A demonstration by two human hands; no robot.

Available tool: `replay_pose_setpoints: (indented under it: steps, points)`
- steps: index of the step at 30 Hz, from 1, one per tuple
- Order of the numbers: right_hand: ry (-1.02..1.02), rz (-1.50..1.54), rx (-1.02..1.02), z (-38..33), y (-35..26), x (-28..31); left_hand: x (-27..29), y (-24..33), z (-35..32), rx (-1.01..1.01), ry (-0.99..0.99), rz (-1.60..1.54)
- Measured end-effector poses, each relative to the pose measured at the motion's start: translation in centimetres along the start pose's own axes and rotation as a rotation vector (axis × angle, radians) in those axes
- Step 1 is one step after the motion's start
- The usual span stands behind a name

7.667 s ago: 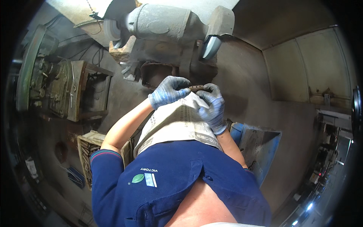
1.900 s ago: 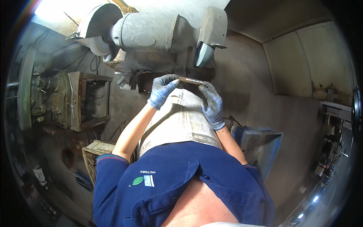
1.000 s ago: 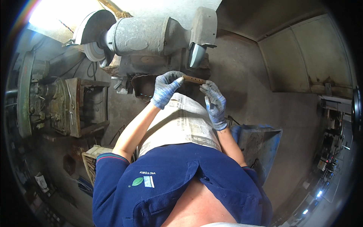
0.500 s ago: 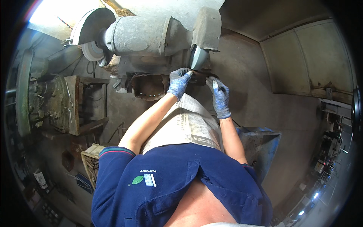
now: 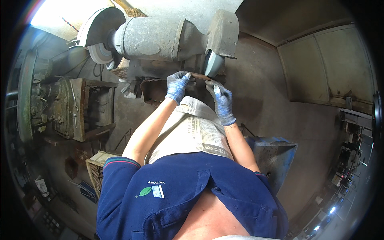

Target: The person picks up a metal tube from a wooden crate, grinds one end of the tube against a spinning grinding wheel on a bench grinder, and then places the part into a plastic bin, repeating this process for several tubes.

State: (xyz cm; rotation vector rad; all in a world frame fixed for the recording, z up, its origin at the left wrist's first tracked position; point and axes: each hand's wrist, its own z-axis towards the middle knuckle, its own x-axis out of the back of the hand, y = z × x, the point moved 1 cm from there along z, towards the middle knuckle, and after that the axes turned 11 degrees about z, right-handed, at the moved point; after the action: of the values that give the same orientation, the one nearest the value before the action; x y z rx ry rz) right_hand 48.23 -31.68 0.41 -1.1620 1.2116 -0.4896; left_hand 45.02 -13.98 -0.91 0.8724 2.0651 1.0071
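Observation:
A slim brown bar-like piece lies sideways between my two gloved hands, its exact kind too small to tell. My left hand, in a blue and grey glove, pinches its left end. At the other end, the fingers of my right hand close on it, gloved the same way. Just beyond the piece is the grey-green right wheel of a bench grinder. Whether piece and wheel touch, I cannot tell.
The grinder's white left wheel sits under its guard. Below the grinder is a rusty open container. A newspaper sheet covers my lap. To the left stands a greenish machine; at the right, a blue-edged metal bin.
My left hand has drawn left from beside the right wheel. My right hand has come left and up, and the brown piece now shows between both hands.

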Motion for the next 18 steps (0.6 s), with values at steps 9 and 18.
replay_pose_setpoints:
  steps: [9, 18]
  points:
    - [0.18, 0.032, -0.04, -0.3, -1.2, 3.0, -3.4, -1.7, 0.5, -0.023, -0.09, 0.031]
    - [0.075, 0.139, -0.054, 0.8, 1.1, 0.9, -0.4, 0.1, 0.5, 0.019, -0.027, 0.107]
